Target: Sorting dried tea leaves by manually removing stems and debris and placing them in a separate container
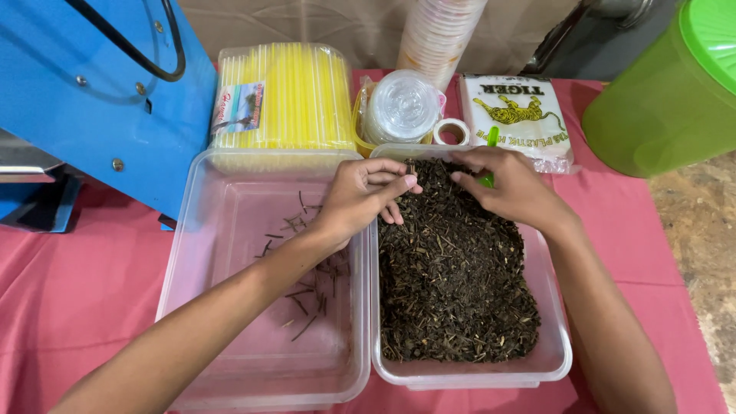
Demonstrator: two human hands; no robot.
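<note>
At nine o'clock a blue machine body point(100, 92) was noted on the worktop point(69, 291), which was covered with a pink cloth. Beside it stood a clear tub point(222, 230) holding only a few dark stems point(307, 291). The left hand point(360, 201) was held over the seam between the tubs, its fingers point(399, 184) pinched narrowly on a small dark twig point(412, 166).

The second clear tub point(552, 360), at centre right, was filled with dark dried leaf matter point(452, 284). The right hand point(510, 188) rested at its twelve o'clock end, fingers curled narrowly into the leaves; whether anything was gripped could not be told.

The step in hand was judged to be the sorting of stems from leaves; a release over the left tub would be called for next.

At twelve o'clock a pack of yellow straws point(295, 96), clear lids point(400, 106), a tape roll point(451, 132) and stacked cups point(438, 34) were recorded; at two o'clock, a green container point(667, 100). Bare floor was seen at three o'clock.
</note>
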